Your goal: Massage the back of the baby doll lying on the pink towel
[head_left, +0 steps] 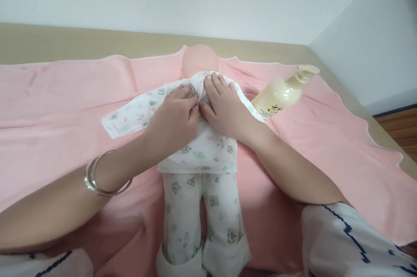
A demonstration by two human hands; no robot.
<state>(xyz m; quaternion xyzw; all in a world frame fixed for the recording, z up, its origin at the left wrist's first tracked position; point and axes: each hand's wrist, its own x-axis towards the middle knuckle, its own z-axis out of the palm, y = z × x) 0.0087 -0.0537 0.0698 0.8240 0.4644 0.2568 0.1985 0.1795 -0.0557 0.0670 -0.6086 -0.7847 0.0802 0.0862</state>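
Note:
A bald baby doll [200,57] lies stretched out, its head away from me and its face not showing. It wears a white patterned shirt [208,157] and matching pants [184,207] with turned-up cuffs. My left hand [179,114] is closed on the shirt's cloth at the upper middle, below the head. Right beside it, my right hand [224,105] pinches the same gathered cloth between thumb and fingers, its other fingers resting on the shirt. One sleeve spreads flat to the left; my right hand and forearm partly cover the other. The fastening under my fingertips is hidden.
A pink blanket [65,103] with folds and a wavy edge lies under the doll on a wooden tabletop [48,42]. To the right, a pale yellow pump bottle [282,94] lies tilted on the blanket. A white wall [228,3] rises behind the table.

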